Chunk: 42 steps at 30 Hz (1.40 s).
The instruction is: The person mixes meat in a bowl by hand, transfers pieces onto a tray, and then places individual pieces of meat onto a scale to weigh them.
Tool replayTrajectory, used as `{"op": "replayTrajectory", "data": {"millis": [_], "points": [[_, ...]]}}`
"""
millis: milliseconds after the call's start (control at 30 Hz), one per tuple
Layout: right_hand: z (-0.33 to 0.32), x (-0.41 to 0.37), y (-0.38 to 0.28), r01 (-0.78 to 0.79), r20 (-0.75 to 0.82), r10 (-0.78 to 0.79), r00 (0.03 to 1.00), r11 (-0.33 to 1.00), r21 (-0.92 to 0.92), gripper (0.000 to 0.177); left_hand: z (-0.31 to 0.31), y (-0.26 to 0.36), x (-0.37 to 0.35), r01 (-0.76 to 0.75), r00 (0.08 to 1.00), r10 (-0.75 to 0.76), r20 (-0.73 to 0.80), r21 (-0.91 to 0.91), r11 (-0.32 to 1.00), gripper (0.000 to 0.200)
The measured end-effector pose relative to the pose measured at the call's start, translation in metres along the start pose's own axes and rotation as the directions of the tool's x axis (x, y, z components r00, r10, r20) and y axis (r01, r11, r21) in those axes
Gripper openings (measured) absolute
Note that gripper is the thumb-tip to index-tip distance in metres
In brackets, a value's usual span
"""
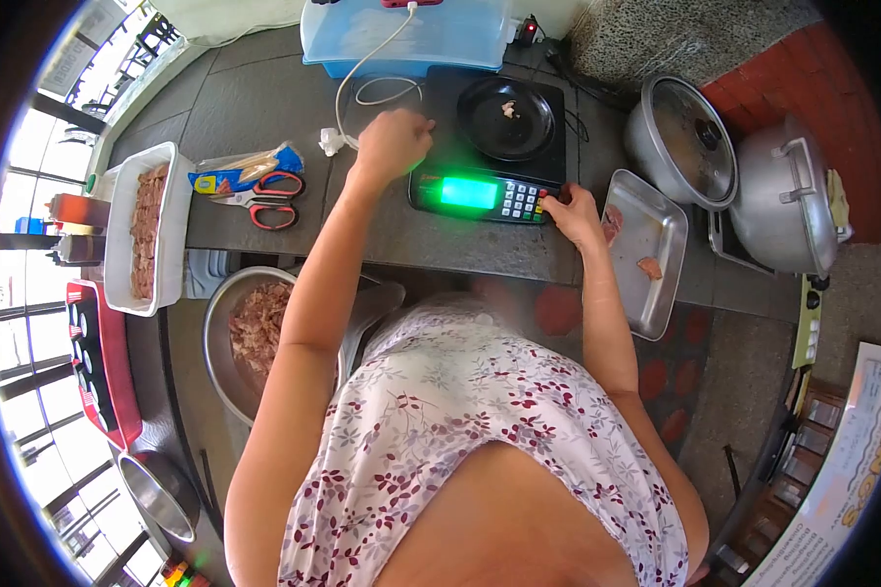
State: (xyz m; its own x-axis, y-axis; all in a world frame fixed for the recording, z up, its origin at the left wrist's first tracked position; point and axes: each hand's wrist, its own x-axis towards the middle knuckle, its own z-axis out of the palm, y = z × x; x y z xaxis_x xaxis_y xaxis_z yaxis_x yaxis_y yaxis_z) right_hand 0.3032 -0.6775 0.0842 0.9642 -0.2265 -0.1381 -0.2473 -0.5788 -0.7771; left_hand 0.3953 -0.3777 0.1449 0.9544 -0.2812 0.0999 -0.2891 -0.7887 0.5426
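A grey surface runs across the room, with two metal pots at its right end and a blue lidded box at the back. On the left stands a white tray filled with meat, and below it a metal bowl holding more meat. In the middle sits a black weighing scale, its display lit green, carrying a black dish. A steel tray lies just to the right of the scale, and red-handled scissors lie to its left.

The person's left hand rests at the scale's back left corner, fingers curled closed; I cannot tell whether it holds anything. The right hand holds nothing, its fingers stretched onto the right edge of the keypad. A small scrap of meat lies in the dish.
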Motion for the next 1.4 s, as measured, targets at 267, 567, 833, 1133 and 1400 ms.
{"op": "replayTrajectory", "data": {"millis": [267, 567, 833, 1133, 1400], "points": [[-0.012, 0.0, 0.004, -0.018, 0.143, -0.006, 0.99, 0.987, 0.161, 0.034, -0.001, 0.002, 0.001, -0.004, 1.0, 0.004, 0.008, 0.042, 0.999, 0.03], [-0.015, -0.001, -0.002, -0.076, 0.216, 0.036, 0.976, 0.982, 0.175, 0.031, -0.001, 0.002, 0.0, 0.026, 1.0, -0.026, -0.001, 0.014, 1.0, 0.029], [-0.004, -0.001, 0.003, -0.009, 0.101, -0.005, 0.995, 0.99, 0.14, 0.037, 0.002, -0.004, 0.002, -0.003, 1.0, 0.003, -0.014, -0.032, 0.999, 0.03], [-0.002, -0.004, 0.008, 0.104, -0.005, -0.104, 0.995, 0.994, -0.031, 0.039, 0.003, -0.001, -0.001, 0.008, 1.0, -0.008, -0.011, -0.006, 1.0, 0.029], [-0.003, 0.005, 0.018, 0.045, 0.104, -0.052, 0.993, 0.997, 0.07, 0.045, 0.0, 0.0, 0.001, 0.002, 1.0, -0.002, 0.022, 0.003, 1.0, 0.027]]}}
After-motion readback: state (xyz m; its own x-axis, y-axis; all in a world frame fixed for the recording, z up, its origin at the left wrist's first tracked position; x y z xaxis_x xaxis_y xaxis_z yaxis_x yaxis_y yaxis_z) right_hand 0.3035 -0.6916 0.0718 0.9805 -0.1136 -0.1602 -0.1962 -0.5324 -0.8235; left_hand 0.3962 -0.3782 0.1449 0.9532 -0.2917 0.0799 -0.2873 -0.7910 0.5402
